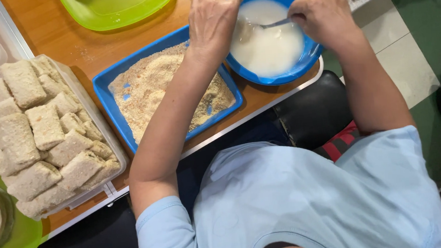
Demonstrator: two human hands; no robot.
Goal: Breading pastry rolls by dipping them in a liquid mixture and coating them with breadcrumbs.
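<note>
My pale blue tee, arms bare.

I wear a light blue short-sleeved shirt, sleeves ending above my elbows; my left hand and right hand carry no rings, watch or gloves.

glossy plastic bowl, metal spoon

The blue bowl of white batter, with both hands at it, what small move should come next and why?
Probably lift the piece out of the blue bowl over to the blue tray of crumbs. The left hand dips fingers in the white batter, the right hand holds a spoon there, and the tray sits alongside.
</note>
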